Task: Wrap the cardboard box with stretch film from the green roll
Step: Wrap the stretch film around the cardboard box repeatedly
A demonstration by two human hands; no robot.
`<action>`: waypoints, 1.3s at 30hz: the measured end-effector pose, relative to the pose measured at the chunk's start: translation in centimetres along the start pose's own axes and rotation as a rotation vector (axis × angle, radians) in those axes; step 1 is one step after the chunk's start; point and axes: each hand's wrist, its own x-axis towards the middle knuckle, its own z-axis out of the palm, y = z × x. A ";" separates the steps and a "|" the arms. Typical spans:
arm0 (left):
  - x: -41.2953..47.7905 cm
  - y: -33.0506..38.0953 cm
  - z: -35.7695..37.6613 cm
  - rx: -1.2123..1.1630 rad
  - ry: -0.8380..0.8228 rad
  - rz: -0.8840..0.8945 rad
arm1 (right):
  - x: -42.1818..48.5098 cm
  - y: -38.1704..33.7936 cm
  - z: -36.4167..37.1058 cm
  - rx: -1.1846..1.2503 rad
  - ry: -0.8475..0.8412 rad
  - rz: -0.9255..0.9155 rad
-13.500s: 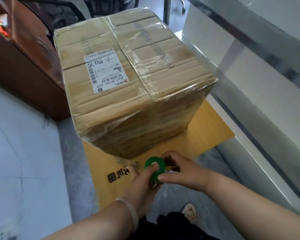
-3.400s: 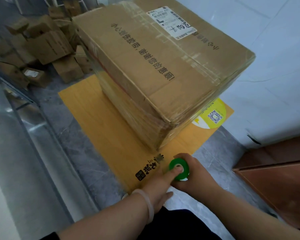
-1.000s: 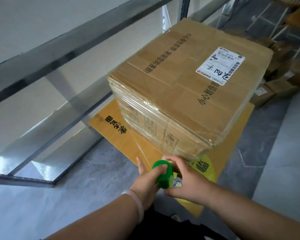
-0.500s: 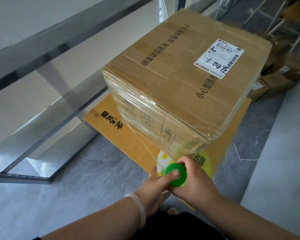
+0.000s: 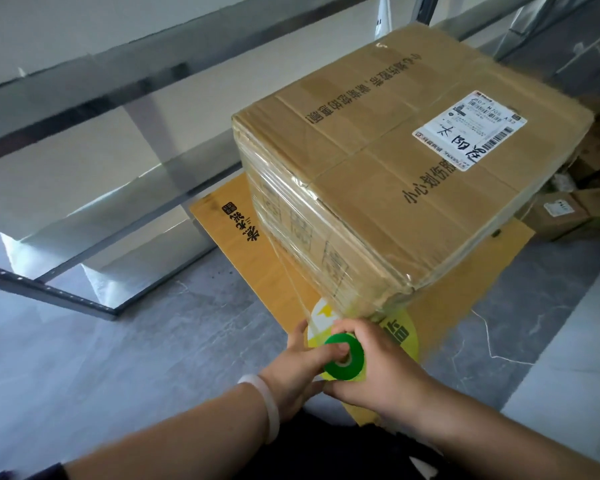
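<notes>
A packing or stock room — a large cardboard box [image 5: 395,188] bearing a shipping label [image 5: 470,129] sits centre, smaller cartons [image 5: 565,216] heaped at 3 o'clock, bare metal racking [image 5: 84,81] at 10 o'clock, grey floor [image 5: 118,341].

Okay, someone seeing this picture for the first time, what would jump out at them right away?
The big cardboard box fills the centre and right, standing on an orange board, with a white shipping label on top and shiny stretch film over its near side. Right below its near corner, the bright green roll stands out, gripped between the left hand and the right hand.
</notes>
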 end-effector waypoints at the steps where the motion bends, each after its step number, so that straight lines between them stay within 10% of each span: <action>1: -0.2 -0.4 0.6 -0.025 0.026 0.003 | -0.1 0.5 -0.3 -0.008 -0.029 -0.009; 39: 4.3 -3.9 16.2 -0.482 0.283 0.381 | 2.2 9.2 -13.2 -0.227 -0.392 -0.361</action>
